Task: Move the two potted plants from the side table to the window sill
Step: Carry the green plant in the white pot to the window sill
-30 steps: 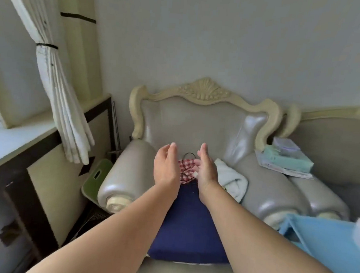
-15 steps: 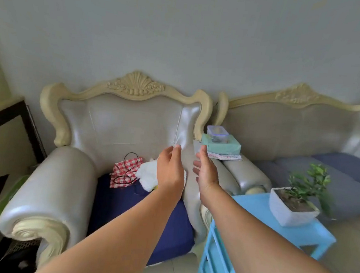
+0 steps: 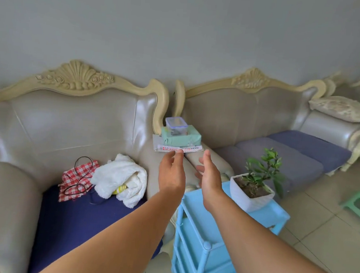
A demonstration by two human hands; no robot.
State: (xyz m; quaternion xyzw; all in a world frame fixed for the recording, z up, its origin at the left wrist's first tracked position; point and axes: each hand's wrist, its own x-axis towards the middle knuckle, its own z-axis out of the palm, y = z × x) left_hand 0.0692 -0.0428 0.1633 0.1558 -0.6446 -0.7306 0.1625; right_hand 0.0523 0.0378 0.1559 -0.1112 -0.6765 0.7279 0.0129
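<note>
— So, what changed just then?

— The view swung to the right. A second before, it showed the window sill and the curtain on the left. By this moment those were gone from sight, and the blue side table was there instead, low and to the right.

— Was a plant on it?

— Yes. One potted plant in a white pot stood on the far part of that surface. It was upright, with green leaves on top.

— Only one? The job was for two.

— Only one showed. My guess was that the other was already on the sill, but the sill was out of view, so I could not tell for sure.

— What were the hands doing?

— Both were out in front, open and holding nothing. The left hand and the right hand were near each other, palms turned inward. The right hand was over the near edge of the blue table, close to the pot but not touching it.

— What else was around?

— A white towel and a red checked cloth lay on the armchair seat. A green box with a small clear tub on top sat on the armrest behind the hands.

— What did that mean for the job?

— I think the person had turned to fetch this plant. Next, both hands would need to go right and hold the pot by its sides.
</note>
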